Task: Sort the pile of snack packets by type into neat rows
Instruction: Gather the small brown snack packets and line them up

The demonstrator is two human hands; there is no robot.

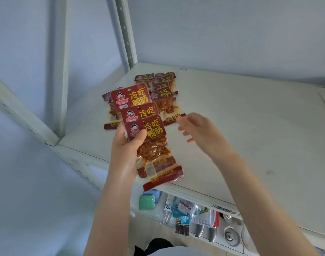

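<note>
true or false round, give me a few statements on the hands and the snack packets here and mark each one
1. The left hand grips the fanned packets. True.
2. The right hand pinches a packet. False: it is open and holds nothing.
3. The shelf packets lie on the white shelf beyond the hands. True.
4. The green pad lies on that same shelf. False: it sits on a lower level, beneath it.
</note>
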